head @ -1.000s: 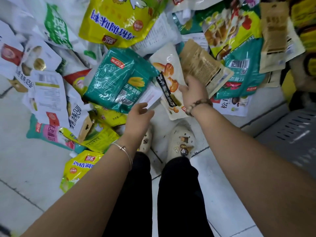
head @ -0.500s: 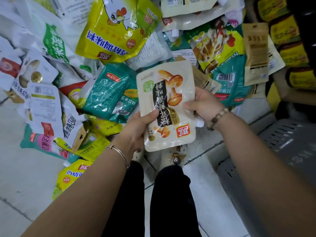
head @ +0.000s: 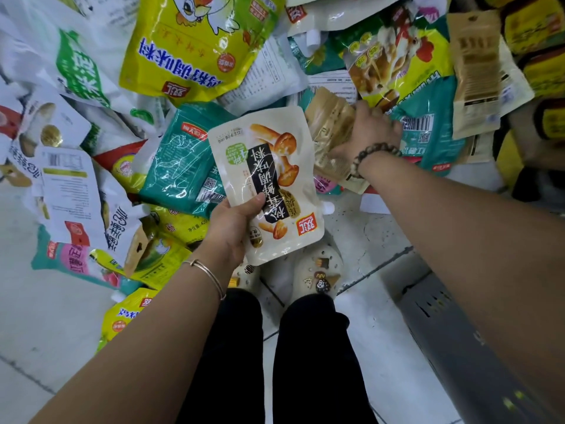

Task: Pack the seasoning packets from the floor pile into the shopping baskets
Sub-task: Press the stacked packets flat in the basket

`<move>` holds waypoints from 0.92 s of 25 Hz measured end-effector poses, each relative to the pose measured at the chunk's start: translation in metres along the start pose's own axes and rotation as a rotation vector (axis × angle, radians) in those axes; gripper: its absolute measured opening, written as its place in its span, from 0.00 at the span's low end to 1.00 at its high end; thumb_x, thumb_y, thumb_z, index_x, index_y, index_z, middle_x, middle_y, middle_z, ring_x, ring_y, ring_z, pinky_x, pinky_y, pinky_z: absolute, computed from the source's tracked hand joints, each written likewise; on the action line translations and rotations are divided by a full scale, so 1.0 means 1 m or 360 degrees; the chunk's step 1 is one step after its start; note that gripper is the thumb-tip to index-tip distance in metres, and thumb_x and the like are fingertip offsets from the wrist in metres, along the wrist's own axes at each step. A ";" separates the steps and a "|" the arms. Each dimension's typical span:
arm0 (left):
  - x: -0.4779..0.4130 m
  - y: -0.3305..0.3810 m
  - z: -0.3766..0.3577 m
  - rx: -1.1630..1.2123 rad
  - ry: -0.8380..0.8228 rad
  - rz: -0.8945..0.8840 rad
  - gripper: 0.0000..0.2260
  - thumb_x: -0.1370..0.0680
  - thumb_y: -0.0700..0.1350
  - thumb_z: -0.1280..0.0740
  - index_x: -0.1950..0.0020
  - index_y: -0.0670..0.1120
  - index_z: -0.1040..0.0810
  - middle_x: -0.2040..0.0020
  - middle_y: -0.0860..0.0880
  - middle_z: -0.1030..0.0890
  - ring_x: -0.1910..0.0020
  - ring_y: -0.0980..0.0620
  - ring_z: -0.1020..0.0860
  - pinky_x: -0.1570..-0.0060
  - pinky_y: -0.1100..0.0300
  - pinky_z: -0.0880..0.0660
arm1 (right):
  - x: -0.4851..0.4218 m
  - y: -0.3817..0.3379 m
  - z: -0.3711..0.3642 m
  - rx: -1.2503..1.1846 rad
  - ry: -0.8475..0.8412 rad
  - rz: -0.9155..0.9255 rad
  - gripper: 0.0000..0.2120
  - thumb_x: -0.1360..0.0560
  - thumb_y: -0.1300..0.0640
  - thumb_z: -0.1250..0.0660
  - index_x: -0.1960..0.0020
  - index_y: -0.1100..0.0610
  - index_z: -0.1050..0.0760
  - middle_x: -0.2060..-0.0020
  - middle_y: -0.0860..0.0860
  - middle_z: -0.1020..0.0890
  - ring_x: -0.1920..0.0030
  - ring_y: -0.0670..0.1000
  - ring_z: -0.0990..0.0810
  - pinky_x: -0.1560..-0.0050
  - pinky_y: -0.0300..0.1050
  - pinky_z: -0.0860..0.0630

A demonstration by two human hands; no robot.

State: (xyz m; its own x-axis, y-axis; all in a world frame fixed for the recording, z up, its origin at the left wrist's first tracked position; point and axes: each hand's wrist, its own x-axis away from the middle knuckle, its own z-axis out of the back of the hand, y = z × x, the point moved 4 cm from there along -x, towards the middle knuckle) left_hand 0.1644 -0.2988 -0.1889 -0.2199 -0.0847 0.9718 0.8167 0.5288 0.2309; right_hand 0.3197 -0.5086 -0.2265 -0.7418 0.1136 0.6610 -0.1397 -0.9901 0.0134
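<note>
our left hand (head: pixel 235 221) now grips the cream mushroom-print seasoning pouch (head: pixel 269 182) alone; our right hand (head: pixel 367 133) has let go and closes on a tan kraft packet (head: pixel 330 133) beyond it, a second pick.

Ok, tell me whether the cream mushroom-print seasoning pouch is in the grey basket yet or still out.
Out. The cream mushroom-print seasoning pouch is held in the left hand above the floor pile; the grey basket sits lower right.

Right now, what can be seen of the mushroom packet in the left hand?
The mushroom packet is a glossy cream pouch with printed brown mushrooms, a black text band, a green badge and a red logo. It looks like crinkly plastic film, sealed, its print upside down to the camera. The left hand pinches one edge, holding it above the pile.
</note>
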 end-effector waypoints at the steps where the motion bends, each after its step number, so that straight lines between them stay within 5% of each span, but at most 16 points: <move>1: -0.001 0.001 0.000 -0.0019 0.0024 -0.0012 0.09 0.27 0.36 0.31 0.48 0.44 0.23 0.61 0.46 0.15 0.65 0.46 0.16 0.69 0.55 0.21 | -0.002 0.002 0.000 0.0007 -0.0001 -0.0030 0.43 0.37 0.41 0.25 0.30 0.54 0.40 0.36 0.57 0.27 0.34 0.58 0.31 0.36 0.56 0.37; 5: 0.009 0.008 0.003 -0.0105 0.0099 -0.0073 0.07 0.25 0.35 0.32 0.51 0.45 0.23 0.61 0.46 0.15 0.64 0.47 0.16 0.67 0.54 0.21 | 0.004 0.012 0.010 -0.0339 -0.0113 -0.0101 0.29 0.31 0.46 0.27 0.36 0.58 0.30 0.39 0.58 0.24 0.39 0.59 0.26 0.44 0.51 0.29; 9: 0.046 0.022 0.004 -0.0232 0.0162 -0.0127 0.07 0.24 0.35 0.33 0.49 0.44 0.23 0.53 0.43 0.17 0.58 0.44 0.18 0.54 0.49 0.22 | 0.051 0.016 0.029 -0.0792 -0.0029 -0.0145 0.26 0.28 0.49 0.30 0.36 0.62 0.30 0.40 0.58 0.24 0.39 0.58 0.26 0.46 0.49 0.29; 13: 0.106 0.048 -0.003 -0.0368 0.0191 -0.0247 0.05 0.24 0.37 0.32 0.51 0.46 0.23 0.64 0.50 0.17 0.70 0.55 0.18 0.72 0.62 0.23 | 0.122 0.036 0.057 -0.1245 0.0218 -0.0432 0.15 0.29 0.51 0.29 0.57 0.58 0.32 0.58 0.53 0.26 0.52 0.51 0.28 0.60 0.41 0.39; 17: 0.166 0.068 -0.020 -0.0636 0.0300 -0.0410 0.04 0.24 0.40 0.31 0.55 0.48 0.25 0.77 0.57 0.21 0.79 0.63 0.24 0.84 0.70 0.32 | 0.189 0.059 0.098 -0.1552 0.0471 -0.0547 0.17 0.29 0.54 0.29 0.46 0.62 0.27 0.49 0.57 0.21 0.49 0.54 0.24 0.57 0.39 0.34; 23: 0.239 0.055 -0.054 -0.0781 0.0101 -0.0448 0.05 0.26 0.39 0.30 0.54 0.49 0.22 0.72 0.55 0.18 0.75 0.59 0.21 0.79 0.66 0.28 | 0.266 0.114 0.151 -0.1708 0.0815 -0.0628 0.12 0.30 0.57 0.28 0.51 0.61 0.25 0.60 0.49 0.24 0.58 0.49 0.25 0.62 0.35 0.34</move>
State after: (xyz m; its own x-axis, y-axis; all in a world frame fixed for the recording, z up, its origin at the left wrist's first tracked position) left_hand 0.1854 -0.3351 0.0589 -0.4447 -0.2244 0.8671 0.8868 0.0251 0.4614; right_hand 0.2054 -0.6038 0.0646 -0.6637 0.6438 0.3809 -0.6949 -0.3422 -0.6325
